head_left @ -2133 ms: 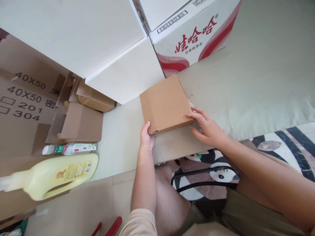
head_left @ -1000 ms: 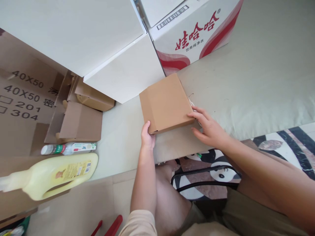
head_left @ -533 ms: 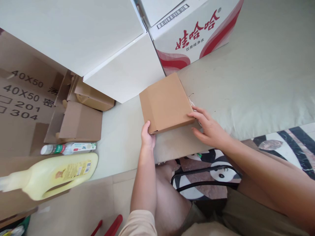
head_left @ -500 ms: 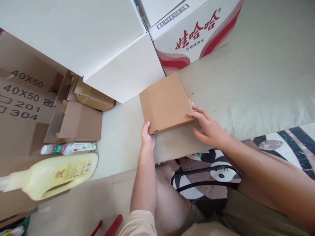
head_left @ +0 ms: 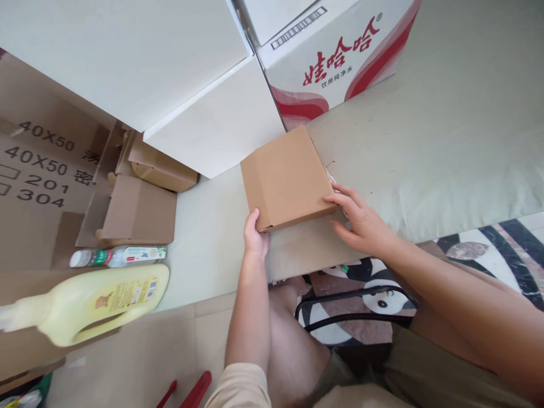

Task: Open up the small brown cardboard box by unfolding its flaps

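Head view, small box: one flat brown cardboard box [head_left: 287, 177] lay closed on the pale green sheet [head_left: 425, 147], its far corner close to the printed carton.
Left hand: the left hand [head_left: 254, 238] held the box's near left corner, the thumb up on the edge and the grip clamped on the cardboard.
Right hand: the right hand [head_left: 361, 222] rested at the box's near right corner, fingers spread and fingertips [head_left: 329, 198] touching its edge; the grip was apart, not closed round anything.
Hands counted: two, both the person's own.
Printed carton: one white carton with red characters and a barcode [head_left: 335, 56] stood beyond the small box.
White panels: two plain white slabs [head_left: 140, 62] lay stacked to the left of the carton, the lower one jutting out toward the box.
Loose cardboard: two folded brown pieces [head_left: 140, 211] lay left of the box, one behind the other, beside a large sheet printed 40X50 [head_left: 38, 164].
Bottles: two lay on their sides, well apart from the box, a small clear one with a green label [head_left: 119, 256] and a big yellow jug [head_left: 97, 303] just beside it.
Red handles: two red ends [head_left: 191, 391] showed at the bottom edge; what they belonged to I could not tell.
Floor mat: one panda-patterned mat [head_left: 480, 249] showed under the person's knees.
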A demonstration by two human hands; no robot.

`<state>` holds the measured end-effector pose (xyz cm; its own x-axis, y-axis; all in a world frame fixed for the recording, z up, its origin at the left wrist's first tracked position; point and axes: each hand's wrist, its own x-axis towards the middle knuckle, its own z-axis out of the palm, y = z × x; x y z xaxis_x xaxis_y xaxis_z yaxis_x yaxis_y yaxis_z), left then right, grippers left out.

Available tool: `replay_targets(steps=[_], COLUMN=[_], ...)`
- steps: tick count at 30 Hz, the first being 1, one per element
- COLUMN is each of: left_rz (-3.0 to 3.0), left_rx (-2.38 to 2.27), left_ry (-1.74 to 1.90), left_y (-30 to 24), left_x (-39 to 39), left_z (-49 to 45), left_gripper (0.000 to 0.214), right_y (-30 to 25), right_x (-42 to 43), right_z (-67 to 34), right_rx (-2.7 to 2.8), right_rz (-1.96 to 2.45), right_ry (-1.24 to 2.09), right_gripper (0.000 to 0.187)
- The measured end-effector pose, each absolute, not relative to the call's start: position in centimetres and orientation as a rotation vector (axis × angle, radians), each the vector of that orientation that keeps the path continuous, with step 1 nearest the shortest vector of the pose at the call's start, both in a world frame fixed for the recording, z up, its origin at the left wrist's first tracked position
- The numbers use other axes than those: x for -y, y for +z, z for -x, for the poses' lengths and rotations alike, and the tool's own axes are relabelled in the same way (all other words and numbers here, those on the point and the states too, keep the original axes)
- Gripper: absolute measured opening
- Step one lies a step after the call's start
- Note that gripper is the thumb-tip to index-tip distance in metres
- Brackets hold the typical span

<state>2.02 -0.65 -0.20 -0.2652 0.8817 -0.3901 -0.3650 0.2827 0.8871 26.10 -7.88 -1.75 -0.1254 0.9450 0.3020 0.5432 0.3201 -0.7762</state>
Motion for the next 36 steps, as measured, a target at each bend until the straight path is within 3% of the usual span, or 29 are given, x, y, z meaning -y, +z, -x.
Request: replay_targets(steps=[12, 19, 24, 30, 36], left_rz=[-0.493, -0.486, -0.363, -0.588, -0.854], left_rx=[-1.29, -1.177, -1.081, -1.216, -1.215], left_ry=[1.326, 1.278, 1.293, 1.29, 0.985], left_y=[-0.2, 0.4, 0.8, 0.0, -0.7], left_x=[0.5, 0.1, -0.2, 0.4, 1.6], left_z=[-2.0, -0.8, 0.1, -1.1, -1.8], left_gripper=[0.034, 0.033, 0.027, 0.043, 0.057], right_y=[-1.7, -2.3, -2.9, -2.6, -1.8], right_x=[7.9, 7.7, 7.6, 7.8, 7.9], right_z=[-25.9, -26.0, -26.1, -26.0, -26.4], right_rx=[1.801, 1.782, 1.777, 1.725, 1.578], right_rz=[1.303, 1.265, 1.301, 1.296, 1.327], right_ry=[0.593, 0.568, 0.607, 0.626, 0.534], right_gripper=[0.049, 0.068, 0.064, 0.067, 0.037])
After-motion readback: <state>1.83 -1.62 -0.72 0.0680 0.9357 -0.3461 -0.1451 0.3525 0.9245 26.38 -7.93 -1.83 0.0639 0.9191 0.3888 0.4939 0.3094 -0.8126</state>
